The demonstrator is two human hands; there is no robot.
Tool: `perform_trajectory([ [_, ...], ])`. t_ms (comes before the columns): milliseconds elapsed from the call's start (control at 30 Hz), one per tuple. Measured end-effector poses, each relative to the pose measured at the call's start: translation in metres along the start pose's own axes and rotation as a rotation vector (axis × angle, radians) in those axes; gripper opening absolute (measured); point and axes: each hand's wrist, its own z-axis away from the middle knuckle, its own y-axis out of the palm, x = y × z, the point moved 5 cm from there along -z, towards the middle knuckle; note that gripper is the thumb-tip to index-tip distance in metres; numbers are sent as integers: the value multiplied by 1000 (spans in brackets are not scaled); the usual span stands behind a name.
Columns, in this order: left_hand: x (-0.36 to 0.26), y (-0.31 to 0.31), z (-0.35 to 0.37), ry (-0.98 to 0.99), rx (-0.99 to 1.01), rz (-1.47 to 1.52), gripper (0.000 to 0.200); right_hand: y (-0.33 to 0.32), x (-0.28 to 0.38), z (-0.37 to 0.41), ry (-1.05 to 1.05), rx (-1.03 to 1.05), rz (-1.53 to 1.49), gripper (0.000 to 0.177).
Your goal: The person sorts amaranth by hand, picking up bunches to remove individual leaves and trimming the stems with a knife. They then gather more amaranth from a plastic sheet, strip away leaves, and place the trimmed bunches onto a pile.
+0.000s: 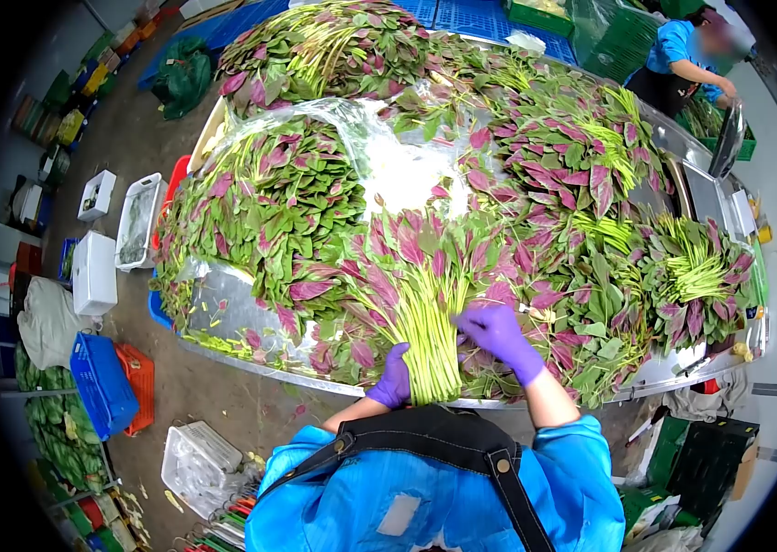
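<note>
A bunch of leafy greens, looking like red amaranth [427, 336], stands in front of me with pale green stems toward my body and green-purple leaves away. My left hand [394, 378], in a purple glove, is closed around the left side of its stems near the cut ends. On the right side of the stems is my right hand [501, 339], also gloved in purple, its fingers bent and drawn together at the bunch's edge. Whatever may be between those fingers is too small to make out. Loose leaves and stems lie around both hands on the metal table [234, 299].
Big heaps of the same greens [269, 198] cover the left and far side, near clear plastic film [365, 138]. More bunches [697, 267] lie at right. A co-worker [683, 60] stands at the far right by a scale [706, 198]. Blue crates [102, 385] sit on the floor.
</note>
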Motion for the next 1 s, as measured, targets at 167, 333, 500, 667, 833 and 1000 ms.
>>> perform_trajectory([
  [167, 1, 1, -3, 4, 12, 10, 82, 6, -35, 41, 132, 746, -371, 19],
  [333, 3, -29, -2, 8, -79, 39, 81, 6, -2, -18, -42, -143, 10, 32],
  [500, 2, -38, 1, -4, -65, 126, 68, 31, -17, -34, -142, -207, 221, 25],
  [667, 1, -40, 2, 17, -76, 146, 68, 3, -12, 34, 340, 438, -469, 24],
  [833, 1, -31, -1, 8, 2, 172, 70, -20, -48, 61, 68, 498, 45, 18],
  [1000, 3, -28, 2, -47, 60, 180, 63, -5, 29, -5, -33, -28, 208, 47],
])
